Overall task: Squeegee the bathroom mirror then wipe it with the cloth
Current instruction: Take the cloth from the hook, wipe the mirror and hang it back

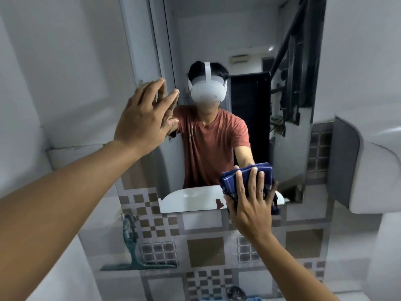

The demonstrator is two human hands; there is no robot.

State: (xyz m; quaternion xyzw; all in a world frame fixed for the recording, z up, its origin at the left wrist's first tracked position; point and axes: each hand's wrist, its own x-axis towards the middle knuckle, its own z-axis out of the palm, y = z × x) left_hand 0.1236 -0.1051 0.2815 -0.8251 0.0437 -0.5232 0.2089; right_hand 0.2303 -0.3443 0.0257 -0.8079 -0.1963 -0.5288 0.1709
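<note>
The bathroom mirror (217, 40) hangs on the wall ahead and reflects a person in a red shirt. My right hand (251, 203) presses a folded dark blue checked cloth (247, 172) flat against the mirror near its lower right edge. My left hand (145, 118) is raised at the mirror's left edge, fingers spread, fingertips touching or nearly touching the glass, holding nothing. A green squeegee (134, 246) hangs or leans on the tiled wall below the mirror at the left.
Brown and white patterned tiles (206, 250) cover the wall under the mirror. A white fixture (373, 174) juts out at the right. A tap top (236, 293) and a blue item show at the bottom edge. A plain white wall (54, 83) stands at the left.
</note>
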